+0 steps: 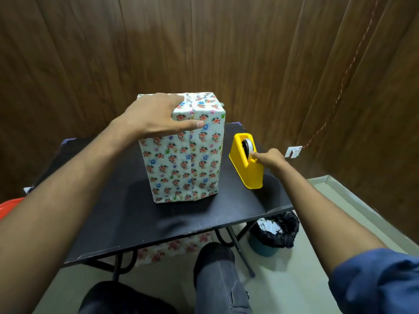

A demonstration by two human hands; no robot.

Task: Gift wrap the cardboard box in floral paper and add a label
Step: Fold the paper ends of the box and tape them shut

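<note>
1. Wrapped box [183,150]: upright on its end on the black table [127,214], near the middle, fully covered in floral paper, with a vertical seam running down the near face.
2. Left hand [154,116]: laid over the top near-left edge of the box, fingers straight and spread across the top, thumb stretched flat along the upper part of the near face, reaching about as far as the seam. Pressing, not curled round anything.
3. Right hand [269,158]: at the yellow tape dispenser [247,164], thumb and forefinger pinched together at the top of the dispenser just beside the tape roll [247,145]. Cannot tell whether a strip of tape sits between the fingertips.
4. Dispenser standing on the table just to the right of the box, apart from it, close to the table's right edge.
5. Box therefore directly under the left hand and well to the left of the right hand, with the dispenser between.
6. Below the table: more floral paper [172,248], blurred, on the floor.
7. To the right on the floor: a bin [272,234] lined with a black bag, crumpled scraps inside.
8. Behind: wood-panelled wall [204,41].
</note>
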